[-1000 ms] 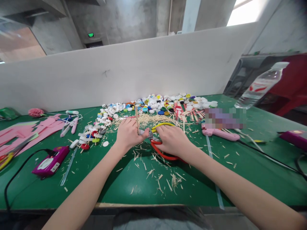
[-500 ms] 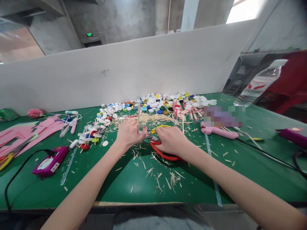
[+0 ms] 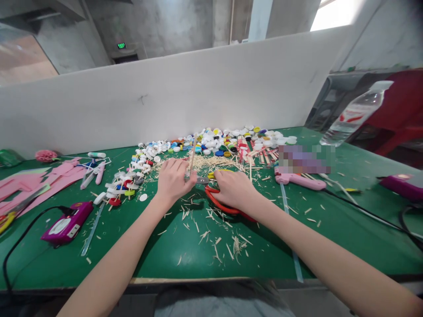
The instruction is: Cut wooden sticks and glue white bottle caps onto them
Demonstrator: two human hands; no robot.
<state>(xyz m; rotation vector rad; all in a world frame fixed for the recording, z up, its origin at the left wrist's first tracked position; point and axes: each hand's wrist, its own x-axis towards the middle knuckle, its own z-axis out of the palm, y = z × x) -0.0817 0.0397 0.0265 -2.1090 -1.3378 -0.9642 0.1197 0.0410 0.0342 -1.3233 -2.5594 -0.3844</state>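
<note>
My left hand (image 3: 173,179) is closed around a thin wooden stick (image 3: 192,156) that points up from between thumb and fingers. In my right hand (image 3: 233,188) is a pair of scissors (image 3: 222,204) with red and yellow handles. Their metal blades reach left to the thumb side of my left hand, by the lower part of the stick; the tips are hidden there. Wood shavings (image 3: 211,163) lie piled behind both hands, and loose slivers (image 3: 237,247) are scattered in front of them.
Plastic bottle caps (image 3: 211,140) line the white partition (image 3: 198,97). A pink glue gun (image 3: 302,181) and a water bottle (image 3: 357,112) stand right. Left are pink paper (image 3: 71,174), a purple power box (image 3: 68,223) with a cord, and other scissors (image 3: 23,206).
The scissor blades have come closer together. My left hand has shifted slightly left, and the stick now leans a little to the right. My right hand stays nearly in place.
</note>
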